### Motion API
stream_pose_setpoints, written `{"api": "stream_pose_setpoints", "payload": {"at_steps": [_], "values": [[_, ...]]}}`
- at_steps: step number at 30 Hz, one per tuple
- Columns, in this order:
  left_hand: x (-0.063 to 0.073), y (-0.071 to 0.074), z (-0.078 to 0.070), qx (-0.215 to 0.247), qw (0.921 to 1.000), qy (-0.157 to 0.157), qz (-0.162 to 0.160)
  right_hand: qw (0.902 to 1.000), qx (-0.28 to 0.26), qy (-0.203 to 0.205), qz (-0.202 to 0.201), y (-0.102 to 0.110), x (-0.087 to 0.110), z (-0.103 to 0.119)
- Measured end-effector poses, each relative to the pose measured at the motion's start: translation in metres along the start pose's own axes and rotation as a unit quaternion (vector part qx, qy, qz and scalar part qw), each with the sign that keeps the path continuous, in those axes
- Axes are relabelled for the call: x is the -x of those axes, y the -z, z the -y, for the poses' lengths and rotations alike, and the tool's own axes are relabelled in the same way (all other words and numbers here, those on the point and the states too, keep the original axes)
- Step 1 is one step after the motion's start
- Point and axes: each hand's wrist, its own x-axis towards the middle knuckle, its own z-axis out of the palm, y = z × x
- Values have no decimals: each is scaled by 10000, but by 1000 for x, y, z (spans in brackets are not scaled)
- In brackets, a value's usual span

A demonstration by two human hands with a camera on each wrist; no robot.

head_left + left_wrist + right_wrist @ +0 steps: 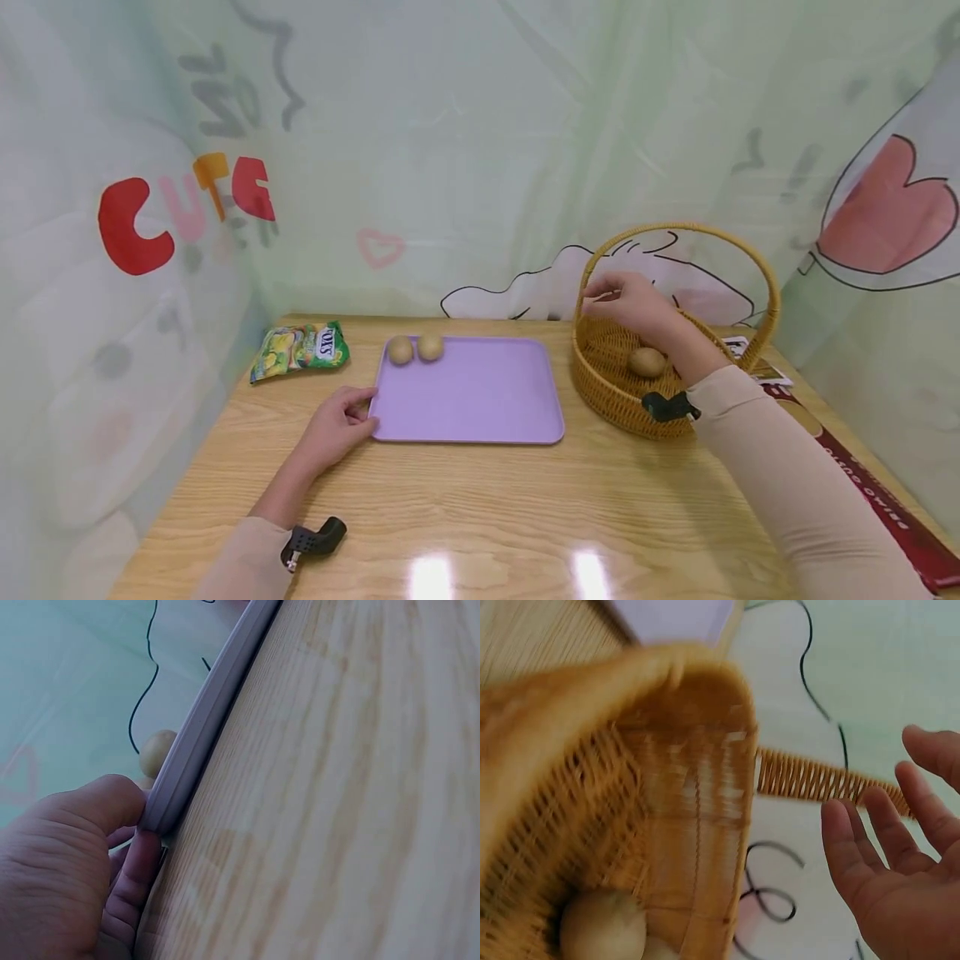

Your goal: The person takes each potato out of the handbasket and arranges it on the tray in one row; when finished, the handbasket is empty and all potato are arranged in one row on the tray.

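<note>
My left hand [336, 427] holds the left edge of a lilac tray [472, 396]; up close in the left wrist view, the thumb and a finger pinch the tray's corner. Two potatoes [400, 350] sit side by side in the tray's far left corner. My right hand [633, 307] hovers over a wicker basket [600, 390], inside its tall handle. Its fingers are loosely bent and hold nothing, as the right wrist view shows. Within the basket lies a potato [604, 928], and part of a second potato [658, 949] shows beside it.
A green and yellow snack bag [300, 352] lies left of the tray, near the table's back edge. Right of the basket is a dark red printed strip [870, 483] along the table's side. A printed curtain [450, 167] hangs behind the wooden table [480, 500].
</note>
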Motion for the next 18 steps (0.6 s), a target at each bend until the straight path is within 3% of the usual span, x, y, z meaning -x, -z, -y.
{"api": "stream_pose_setpoints", "payload": {"at_steps": [9,18], "values": [[0,2,-1,-54,10000,-38,65,9991,405,76,104,24,-4,-30],[2,3,-2,6,10000,11,79,9913,1098,-153,708,36,-7,-58]]}}
